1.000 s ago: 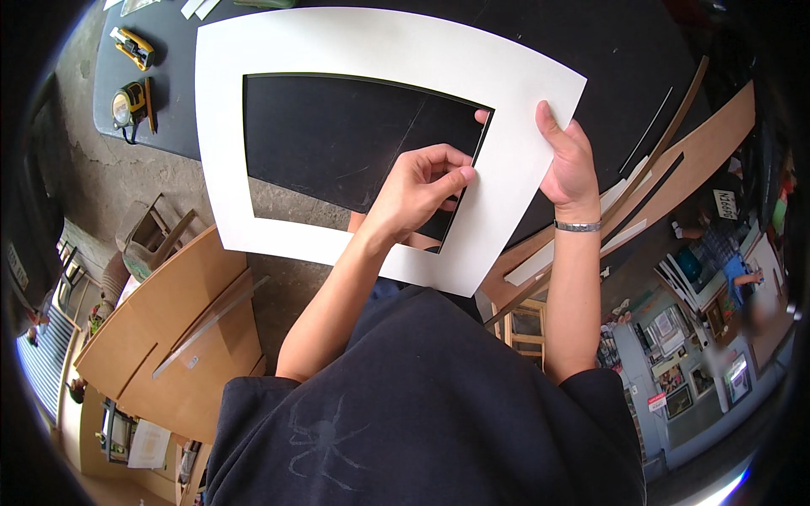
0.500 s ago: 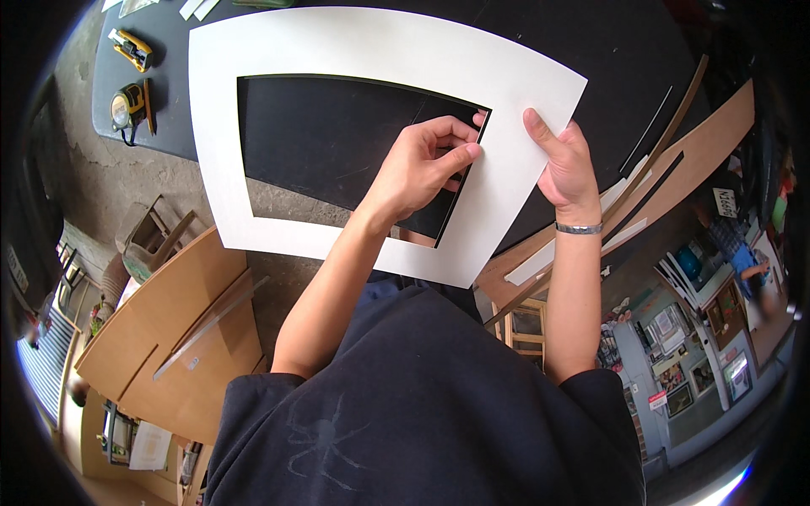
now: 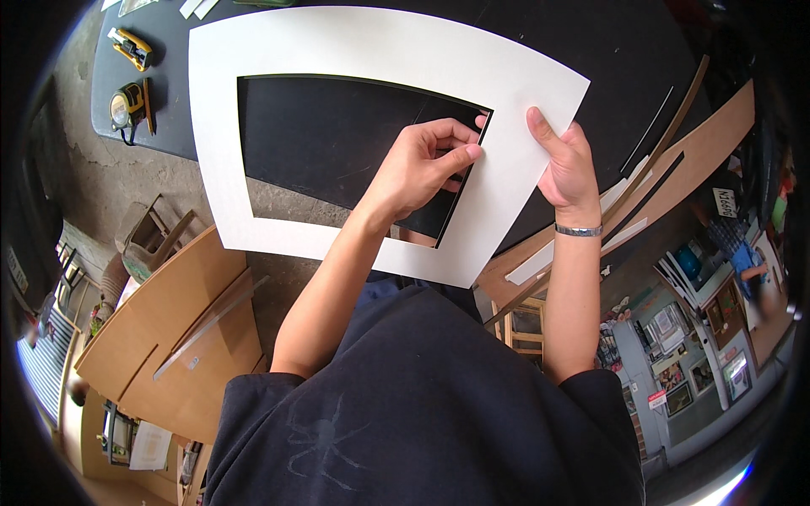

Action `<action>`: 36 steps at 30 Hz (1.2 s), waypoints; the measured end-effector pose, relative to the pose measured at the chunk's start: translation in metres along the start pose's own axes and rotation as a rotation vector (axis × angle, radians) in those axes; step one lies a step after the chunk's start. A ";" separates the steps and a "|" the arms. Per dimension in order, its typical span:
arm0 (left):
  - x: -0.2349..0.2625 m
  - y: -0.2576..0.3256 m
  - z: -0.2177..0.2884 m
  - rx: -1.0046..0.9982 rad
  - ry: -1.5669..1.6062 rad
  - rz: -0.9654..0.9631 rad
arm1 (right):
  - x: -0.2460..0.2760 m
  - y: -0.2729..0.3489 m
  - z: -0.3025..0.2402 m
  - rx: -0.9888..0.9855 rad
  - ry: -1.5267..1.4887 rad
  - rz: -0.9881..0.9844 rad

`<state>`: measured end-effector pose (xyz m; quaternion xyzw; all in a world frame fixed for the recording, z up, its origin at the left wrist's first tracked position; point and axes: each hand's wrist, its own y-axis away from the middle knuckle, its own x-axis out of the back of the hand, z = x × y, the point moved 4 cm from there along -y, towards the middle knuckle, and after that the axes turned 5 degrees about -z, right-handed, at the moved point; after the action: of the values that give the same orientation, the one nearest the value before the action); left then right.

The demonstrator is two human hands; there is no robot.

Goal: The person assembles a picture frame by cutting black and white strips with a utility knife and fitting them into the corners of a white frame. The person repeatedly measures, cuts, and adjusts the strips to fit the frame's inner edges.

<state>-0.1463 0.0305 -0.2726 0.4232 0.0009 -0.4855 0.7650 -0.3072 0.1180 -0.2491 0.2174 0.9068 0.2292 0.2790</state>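
A white picture mat (image 3: 363, 38) with a rectangular window and a thin dark inner edge is held up over the black table. My left hand (image 3: 430, 164) reaches through the window and pinches the mat's right inner edge, thumb on the near face and fingertips partly hidden behind it. My right hand (image 3: 564, 160) grips the right outer border, its thumb flat on the white face. The other fingers of that hand are mostly hidden behind the mat.
On the black table (image 3: 591, 51) at far left lie a yellow utility knife (image 3: 131, 49) and a tape measure (image 3: 128, 103). Long wooden boards (image 3: 717, 126) and strips lie along the right. Brown panels (image 3: 177, 320) lean at lower left. At far right is another person (image 3: 742, 253).
The mat's right corner has shifted very slightly to the right with my right thumb. My left hand keeps its pinch almost unmoved.
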 end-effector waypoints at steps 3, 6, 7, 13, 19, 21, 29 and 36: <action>0.001 -0.001 -0.002 0.001 0.005 -0.008 | 0.000 0.000 0.000 0.003 -0.001 -0.002; 0.002 -0.001 -0.005 -0.001 0.002 -0.014 | 0.000 0.000 0.000 0.002 -0.007 -0.006; 0.001 -0.001 -0.004 0.004 -0.001 -0.008 | 0.001 0.000 0.001 0.002 -0.005 -0.010; 0.000 -0.001 -0.002 -0.027 0.002 0.030 | 0.003 -0.001 0.001 -0.011 0.013 0.001; 0.000 -0.002 -0.003 -0.036 0.003 0.040 | 0.001 -0.001 0.001 -0.015 0.006 -0.006; -0.001 -0.002 -0.004 -0.039 0.007 0.045 | 0.001 -0.001 0.000 -0.025 0.005 -0.025; -0.002 -0.002 -0.006 -0.051 0.006 0.065 | 0.005 -0.002 0.002 -0.050 0.026 -0.043; -0.001 -0.002 -0.005 -0.019 0.021 0.047 | 0.005 -0.001 0.001 -0.039 0.010 -0.044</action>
<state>-0.1459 0.0342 -0.2767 0.4208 0.0037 -0.4630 0.7801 -0.3108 0.1196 -0.2525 0.1909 0.9081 0.2418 0.2837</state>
